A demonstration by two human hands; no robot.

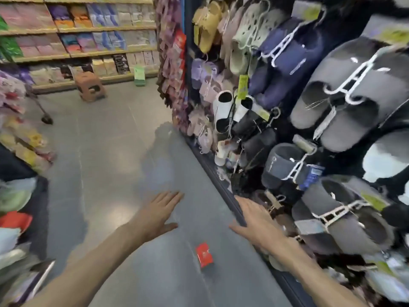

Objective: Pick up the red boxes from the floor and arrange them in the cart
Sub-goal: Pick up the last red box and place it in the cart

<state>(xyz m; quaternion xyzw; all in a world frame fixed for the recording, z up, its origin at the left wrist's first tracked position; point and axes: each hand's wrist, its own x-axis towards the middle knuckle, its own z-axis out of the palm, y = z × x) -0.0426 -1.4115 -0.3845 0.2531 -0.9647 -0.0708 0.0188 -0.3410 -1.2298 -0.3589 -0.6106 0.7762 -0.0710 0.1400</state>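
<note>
Reaching forward, both hands, left [159,214] and right [257,222], spread flat and empty above one red box [204,254] on the floor [106,162], seemingly poised to grab.

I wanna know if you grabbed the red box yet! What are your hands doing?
Left hand: open, holding nothing.
Right hand: open, holding nothing.
Red box: on the floor.

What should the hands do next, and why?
Probably lower the right hand to the red box and grasp it. The box lies alone on the grey floor, between the two forearms and nearer than the palms. Both the right hand and the left hand are open and empty, held above the floor and reaching past the box.
</note>
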